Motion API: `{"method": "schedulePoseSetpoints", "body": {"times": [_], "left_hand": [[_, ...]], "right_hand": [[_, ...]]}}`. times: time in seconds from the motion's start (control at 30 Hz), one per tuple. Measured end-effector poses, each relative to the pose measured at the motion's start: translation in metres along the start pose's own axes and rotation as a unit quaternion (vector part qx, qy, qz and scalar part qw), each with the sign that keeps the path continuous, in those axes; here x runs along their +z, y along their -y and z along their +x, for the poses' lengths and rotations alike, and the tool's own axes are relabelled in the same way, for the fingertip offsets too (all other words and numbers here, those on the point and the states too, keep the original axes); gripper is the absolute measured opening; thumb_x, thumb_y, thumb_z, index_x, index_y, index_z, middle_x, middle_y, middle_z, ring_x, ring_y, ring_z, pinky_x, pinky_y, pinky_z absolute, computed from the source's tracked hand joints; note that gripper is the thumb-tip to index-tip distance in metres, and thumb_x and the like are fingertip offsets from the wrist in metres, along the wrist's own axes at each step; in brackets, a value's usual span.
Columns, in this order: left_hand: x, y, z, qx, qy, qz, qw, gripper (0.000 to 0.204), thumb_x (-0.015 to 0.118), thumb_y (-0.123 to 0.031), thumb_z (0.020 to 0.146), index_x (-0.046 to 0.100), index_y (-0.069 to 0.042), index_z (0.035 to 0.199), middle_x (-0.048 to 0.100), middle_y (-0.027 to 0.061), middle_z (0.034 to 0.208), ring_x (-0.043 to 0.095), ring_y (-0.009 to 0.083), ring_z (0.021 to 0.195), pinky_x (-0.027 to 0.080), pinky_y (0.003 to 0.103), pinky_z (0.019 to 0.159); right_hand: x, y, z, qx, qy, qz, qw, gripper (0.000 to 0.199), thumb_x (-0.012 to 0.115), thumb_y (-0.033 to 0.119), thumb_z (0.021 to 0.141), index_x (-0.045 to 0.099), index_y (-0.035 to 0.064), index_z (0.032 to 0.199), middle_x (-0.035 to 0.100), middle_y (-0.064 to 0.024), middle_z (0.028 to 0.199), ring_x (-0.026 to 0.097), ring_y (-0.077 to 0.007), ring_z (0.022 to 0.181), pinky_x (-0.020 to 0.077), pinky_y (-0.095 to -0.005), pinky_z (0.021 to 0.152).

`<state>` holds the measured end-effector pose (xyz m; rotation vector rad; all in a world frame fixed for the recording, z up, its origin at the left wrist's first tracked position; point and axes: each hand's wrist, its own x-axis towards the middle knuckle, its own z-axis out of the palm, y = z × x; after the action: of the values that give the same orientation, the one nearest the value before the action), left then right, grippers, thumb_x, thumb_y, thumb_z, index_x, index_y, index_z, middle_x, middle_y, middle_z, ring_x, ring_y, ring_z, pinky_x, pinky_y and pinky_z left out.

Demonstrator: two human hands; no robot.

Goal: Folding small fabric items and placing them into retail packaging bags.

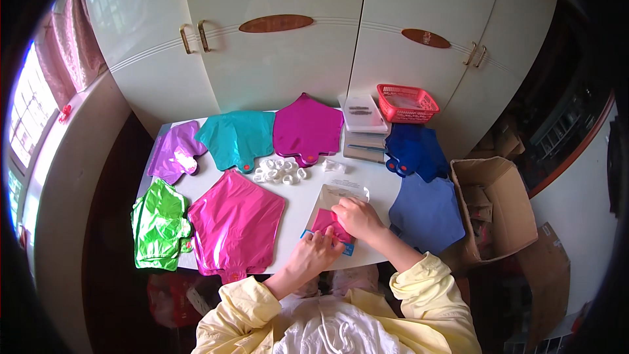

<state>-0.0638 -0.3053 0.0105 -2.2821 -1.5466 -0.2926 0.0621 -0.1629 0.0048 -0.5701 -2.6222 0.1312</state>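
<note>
A small folded piece of bright pink foil lies on a flat, pale packet with a blue lower edge, at the front of the white table. My left hand is closed at the packet's lower edge, its fingers on the pink foil. From the right, my right hand is closed over the packet and the foil's right side, hiding part of both. Whether the foil is inside the packet or on top of it, I cannot tell. Left of my hands lies a large pink foil balloon, flat and uninflated.
More flat foil balloons surround the work spot: green, purple, teal, magenta, dark blue and lighter blue. Small white rolls sit mid-table. Behind are stacked packets and a red basket; a cardboard box stands right.
</note>
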Motion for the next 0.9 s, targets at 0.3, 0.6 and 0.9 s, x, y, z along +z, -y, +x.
{"method": "schedulePoseSetpoints", "body": {"times": [0.3,0.6,0.9], "left_hand": [[0.005,-0.002,0.005,-0.015,0.01,-0.002,1.0,0.019,0.058,-0.016,0.075,0.052,-0.013,0.093,0.059,0.0149,0.112,0.06,0.0182,0.083,0.052,0.031,0.067],[0.009,0.0,0.005,-0.017,0.014,0.01,1.0,0.021,0.058,-0.016,0.075,0.052,-0.01,0.095,0.06,0.018,0.109,0.062,0.0196,0.079,0.052,0.031,0.063],[0.014,0.002,0.01,-0.016,-0.004,0.018,1.0,0.024,0.059,-0.016,0.074,0.052,-0.01,0.096,0.061,0.0149,0.109,0.061,0.0181,0.083,0.052,0.029,0.064]], "right_hand": [[-0.001,0.002,0.002,-0.045,-0.027,-0.119,0.991,0.004,0.057,0.01,0.073,0.055,0.0086,0.071,0.054,-0.0047,0.076,0.06,-0.0202,0.078,0.0528,-0.0314,0.065],[-0.012,0.004,-0.006,-0.012,0.02,-0.166,0.986,0.003,0.057,0.01,0.075,0.055,0.0078,0.075,0.054,-0.0061,0.077,0.06,-0.0219,0.08,0.0527,-0.0324,0.066],[-0.011,-0.003,-0.011,0.024,-0.028,-0.009,0.999,0.01,0.057,0.01,0.08,0.058,0.0045,0.088,0.058,-0.0093,0.087,0.059,-0.0251,0.088,0.0512,-0.0361,0.076]]}}
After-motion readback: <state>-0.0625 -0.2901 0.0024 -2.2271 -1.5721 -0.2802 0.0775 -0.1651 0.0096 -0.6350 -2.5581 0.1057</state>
